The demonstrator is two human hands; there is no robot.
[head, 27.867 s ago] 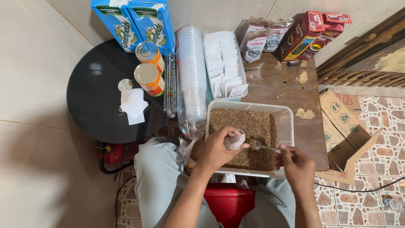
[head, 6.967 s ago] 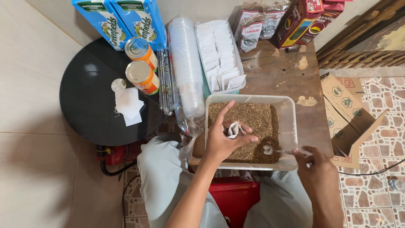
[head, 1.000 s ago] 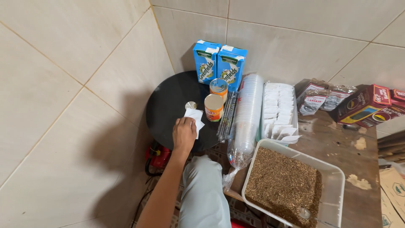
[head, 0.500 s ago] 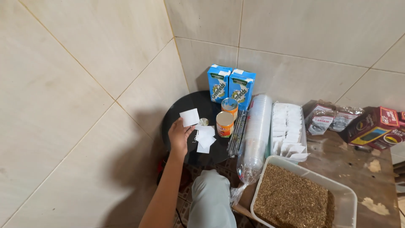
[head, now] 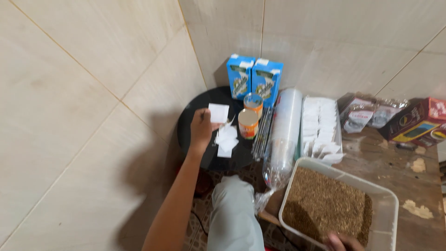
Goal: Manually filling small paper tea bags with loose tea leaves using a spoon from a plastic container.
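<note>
White paper square point(head: 218, 113): lifted higher, pinched in left hand point(head: 201, 128) at frame centre.
Right hand point(head: 343, 242): cut off below; grip unclear.

Round black side table point(head: 195, 139) sits in tiled corner w/ two blue cartons point(head: 254, 82) at back, two orange-labelled tins point(head: 250, 115) in front of them, loose white paper squares point(head: 226, 139) left of tins. Clear sleeve of stacked plastic cups point(head: 283, 135) lies right of tins; white tub of brown granular material point(head: 334, 211) in front-right, on wooden table point(head: 409, 167).

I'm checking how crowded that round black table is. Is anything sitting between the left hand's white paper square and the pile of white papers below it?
Nothing visible does. The left hand holds the white paper square just above the paper pile; the two cans stand to the right.
</note>
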